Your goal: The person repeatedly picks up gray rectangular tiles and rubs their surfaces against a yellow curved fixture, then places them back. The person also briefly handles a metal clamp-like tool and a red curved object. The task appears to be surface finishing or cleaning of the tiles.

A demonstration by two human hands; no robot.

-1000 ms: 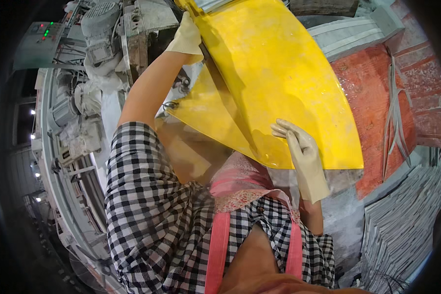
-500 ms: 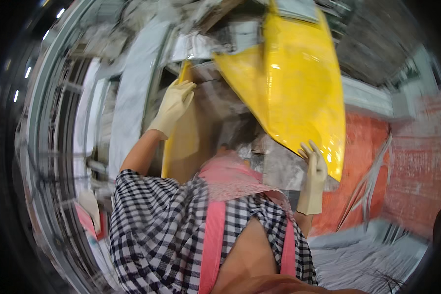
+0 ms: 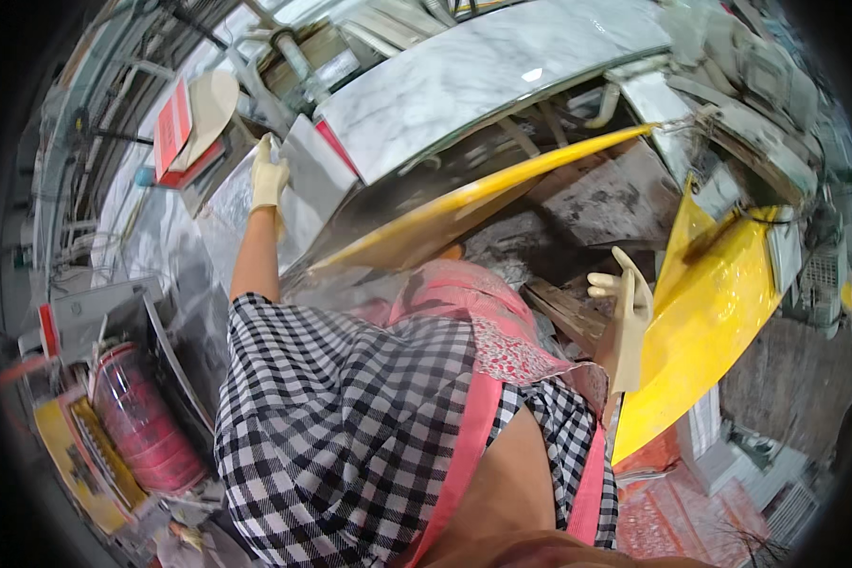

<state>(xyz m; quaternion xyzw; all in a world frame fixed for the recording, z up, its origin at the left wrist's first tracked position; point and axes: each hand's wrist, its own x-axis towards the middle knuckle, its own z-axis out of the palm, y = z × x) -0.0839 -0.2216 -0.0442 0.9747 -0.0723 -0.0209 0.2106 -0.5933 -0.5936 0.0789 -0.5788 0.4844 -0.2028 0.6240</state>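
My left hand [image 3: 269, 178], in a cream glove, reaches out to the far left beside a grey panel [image 3: 314, 180]. Its fingers point away from me and blur together, so their grip is unclear. My right hand [image 3: 629, 301], gloved alike, is raised with fingers apart and nothing in it. Just right of it a large yellow flap [image 3: 701, 350] slopes down. A second yellow panel [image 3: 502, 185] stands on edge in front of me, between my arms. Grey, dusty boards [image 3: 608, 204] lie in the space between the two yellow pieces.
A marble-patterned slab [image 3: 483, 71] spans the far side. Near the left hand stands a red and white box [image 3: 172, 133] with a beige round piece. At left, a roll wrapped in pink [image 3: 147, 421] stands by a yellow-edged piece. A red surface [image 3: 691, 511] lies at lower right.
My view has turned left. My left hand has left the yellow panel's edge and reached toward the grey panel. My right hand has come off the yellow flap's lower edge.
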